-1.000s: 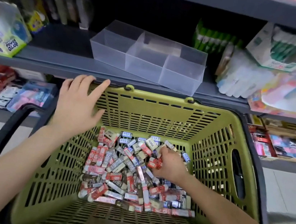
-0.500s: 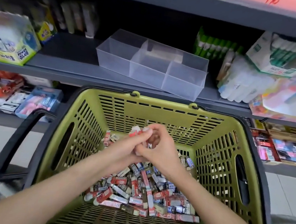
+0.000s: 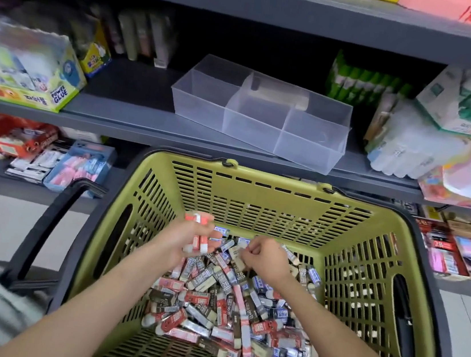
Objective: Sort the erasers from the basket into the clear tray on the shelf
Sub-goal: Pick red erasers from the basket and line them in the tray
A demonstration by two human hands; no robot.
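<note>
A green basket [image 3: 270, 201] holds a heap of wrapped erasers [image 3: 229, 306] in red, brown and blue sleeves. My left hand [image 3: 181, 238] hovers over the heap and grips a small bunch of red erasers [image 3: 198, 235]. My right hand [image 3: 267, 259] is down at the far end of the heap, fingers curled around an eraser there; what it pinches is mostly hidden. The clear tray [image 3: 261, 112], split into compartments, stands on the grey shelf [image 3: 121, 124] just beyond the basket and looks empty.
Glue boxes [image 3: 29, 73] stand on the shelf left of the tray, green and white packs [image 3: 415, 124] to its right. Stationery packs [image 3: 60, 161] fill the lower shelf. The basket's black handle [image 3: 45, 228] hangs down on its left side.
My two hands, joined half a second ago, have parted. The left one keeps the red erasers; the right one dropped back to the heap. Earlier the left hand rested on the basket rim.
</note>
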